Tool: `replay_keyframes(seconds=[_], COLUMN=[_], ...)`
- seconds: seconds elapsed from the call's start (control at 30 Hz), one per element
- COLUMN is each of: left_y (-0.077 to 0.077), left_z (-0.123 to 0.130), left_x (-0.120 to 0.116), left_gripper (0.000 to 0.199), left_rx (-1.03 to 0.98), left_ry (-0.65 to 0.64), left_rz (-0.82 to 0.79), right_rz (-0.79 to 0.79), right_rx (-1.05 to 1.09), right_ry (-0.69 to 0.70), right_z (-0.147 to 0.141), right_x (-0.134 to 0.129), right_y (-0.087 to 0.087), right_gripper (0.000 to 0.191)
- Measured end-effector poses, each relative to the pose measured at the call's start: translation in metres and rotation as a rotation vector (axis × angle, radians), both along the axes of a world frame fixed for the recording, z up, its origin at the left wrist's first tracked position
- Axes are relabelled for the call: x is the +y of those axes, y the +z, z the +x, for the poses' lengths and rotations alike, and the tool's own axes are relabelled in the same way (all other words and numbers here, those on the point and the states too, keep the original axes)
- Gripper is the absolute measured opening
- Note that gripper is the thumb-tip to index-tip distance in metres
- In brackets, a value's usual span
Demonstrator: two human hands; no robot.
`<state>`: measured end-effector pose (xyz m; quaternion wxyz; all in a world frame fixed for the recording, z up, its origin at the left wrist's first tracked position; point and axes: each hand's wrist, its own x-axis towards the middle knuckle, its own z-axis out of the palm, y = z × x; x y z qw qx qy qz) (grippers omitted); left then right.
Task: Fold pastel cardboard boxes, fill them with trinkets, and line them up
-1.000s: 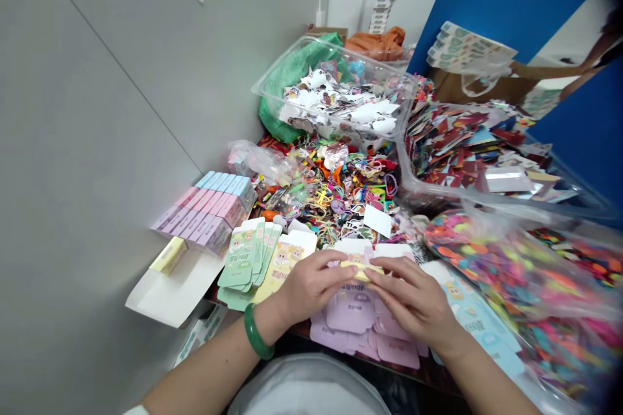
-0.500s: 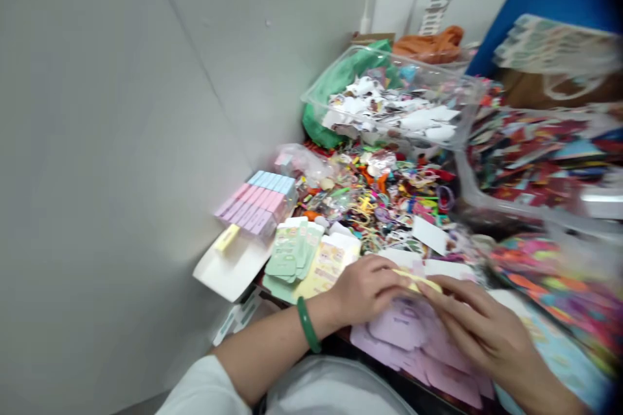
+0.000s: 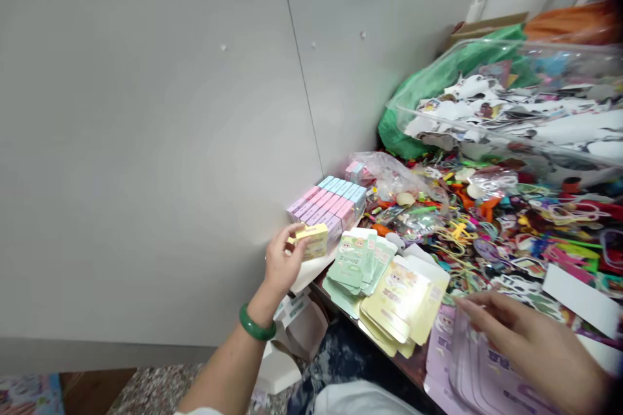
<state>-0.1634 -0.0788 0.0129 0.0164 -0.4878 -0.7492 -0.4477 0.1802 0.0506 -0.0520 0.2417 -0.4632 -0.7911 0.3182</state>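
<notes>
My left hand (image 3: 285,260) grips a small folded yellow box (image 3: 314,241) by its end, just in front of a block of pastel pink, lilac and blue boxes (image 3: 324,207) standing in rows. A jade bangle (image 3: 256,324) circles my left wrist. My right hand (image 3: 530,343) stays low with its fingers spread, holding nothing, at the edge of a stack of flat lilac box blanks (image 3: 467,363). Between my hands lie flat pale green blanks (image 3: 353,266) and flat yellow blanks (image 3: 396,298).
A grey wall (image 3: 170,142) rises along the table's left side. At the back stand a transparent tub of white paper cut-outs (image 3: 506,110) and a green plastic bag (image 3: 418,104). A heap of colourful small trinkets (image 3: 516,233) covers the table's middle. Cartons (image 3: 296,331) sit on the floor below.
My left hand has carried the small yellow box leftward from above the lilac blanks to the rows of boxes. My right hand has let go of it, and the view has swung right.
</notes>
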Motion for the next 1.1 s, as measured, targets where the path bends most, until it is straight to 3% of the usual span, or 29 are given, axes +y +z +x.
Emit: replay_keyframes(seconds=[0.1, 0.27, 0.4, 0.53, 0.6, 0.67, 0.77, 0.93, 1.1], left_y=[-0.013, -0.032, -0.033, -0.022, -0.018, -0.016, -0.021, -0.033, -0.039], left_z=[-0.029, -0.048, -0.044, -0.016, 0.010, 0.040, 0.083, 0.117, 0.122], left_x=[-0.001, 0.009, 0.014, 0.013, 0.013, 0.015, 0.022, 0.036, 0.040], left_gripper=[0.024, 0.032, 0.030, 0.038, 0.033, 0.025, 0.025, 0.032, 0.032], left_rx=[0.044, 0.171, 0.243, 0.314, 0.377, 0.350, 0.291, 0.345, 0.331], left_ry=[0.050, 0.194, 0.298, 0.322, 0.193, -0.083, -0.354, -0.493, -0.514], left_rz=[-0.082, -0.212, -0.306, -0.287, -0.203, -0.143, -0.236, -0.497, -0.536], right_rz=[-0.223, -0.319, -0.312, -0.243, -0.235, -0.288, -0.420, -0.568, -0.693], right_rx=[-0.223, -0.311, -0.289, -0.259, -0.203, -0.138, -0.005, 0.129, 0.251], right_ry=[-0.001, -0.013, -0.039, -0.125, -0.180, -0.221, -0.267, -0.270, -0.249], right_z=[-0.031, -0.050, -0.052, -0.050, -0.049, -0.048, -0.050, -0.053, -0.053], right_x=[0.008, 0.020, 0.019, 0.015, 0.013, 0.011, 0.007, -0.001, -0.009], right_y=[0.006, 0.000, 0.002, 0.016, 0.022, 0.024, 0.023, 0.019, 0.022], right_gripper=[0.048, 0.053, 0.046, 0.030, 0.025, 0.024, 0.023, 0.023, 0.028])
